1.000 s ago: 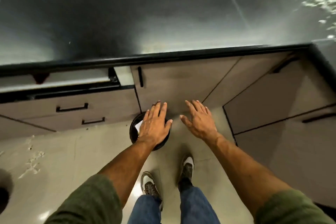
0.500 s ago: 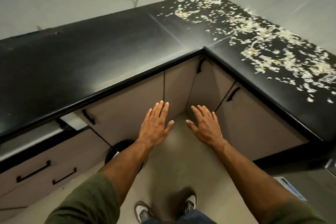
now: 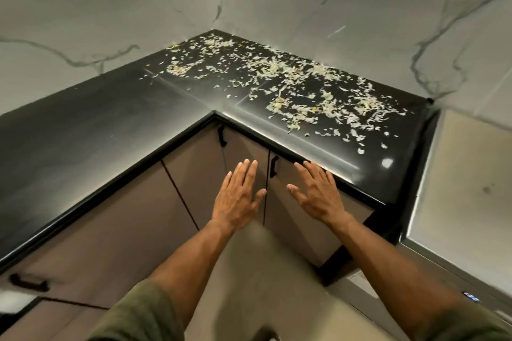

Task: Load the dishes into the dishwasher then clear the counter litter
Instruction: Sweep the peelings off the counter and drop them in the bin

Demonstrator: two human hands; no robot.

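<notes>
Left hand [image 3: 237, 202]: flat, palm down, fingers straight and lightly spread, thumb out to the right; holding nothing; held in the air in front of the corner cabinet doors, below counter level.
Right hand [image 3: 318, 196]: flat, palm down, fingers straight and spread, thumb out to the left; holding nothing; fingertips just beside the near edge of the counter's right wing; contact with the edge not clear.
Hands together: side by side, apart, a dark cabinet handle [image 3: 273, 166] seen between them.
Counter [image 3: 91, 130]: black, glossy, L-shaped, wrapping the far corner; left wing bare and dark.
Litter [image 3: 291, 86]: pale, flaky scraps strewn across the far corner and along the right wing, thickest toward the far wall, thinning toward the near right edge; well beyond both hands.
Cabinets [image 3: 194, 174]: beige doors under the counter, black handles, all shut.
Wall [image 3: 277, 3]: white marble with grey veins; two sockets at the top, far left and far centre-right.
Right side: tall pale panel [image 3: 468, 188] beyond the counter's end.
Sleeves [image 3: 144, 313]: olive green, pushed up, forearms bare.
Floor [image 3: 266, 271]: light tile below the arms.
</notes>
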